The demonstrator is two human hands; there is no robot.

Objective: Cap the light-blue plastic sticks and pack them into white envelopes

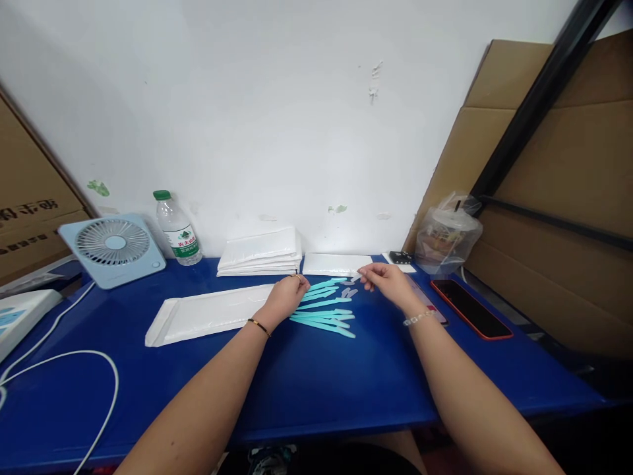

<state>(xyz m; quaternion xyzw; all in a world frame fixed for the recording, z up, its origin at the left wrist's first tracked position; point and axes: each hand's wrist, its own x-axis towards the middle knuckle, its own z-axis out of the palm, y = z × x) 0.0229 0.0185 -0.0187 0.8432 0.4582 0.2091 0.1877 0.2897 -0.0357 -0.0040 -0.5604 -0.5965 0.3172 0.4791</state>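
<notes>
Blue table [336, 389], white wall [267, 119] behind. Head view: teal sticks [326, 304] fanned on the table between the hands. Mailer [212, 313] left of sticks, clear bits [349, 292] by their right tips. Left hand [289, 295] over sticks' left ends, apparently pinching one; right hand [388, 280] right of sticks, fingertips pinching a clear bit. Risks: small bit slipping from a light pinch; left wrist dragging, scattering sticks.

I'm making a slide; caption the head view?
Left hand at fanned turquoise sticks, right hand pinching a small translucent piece, above blue table.
</notes>
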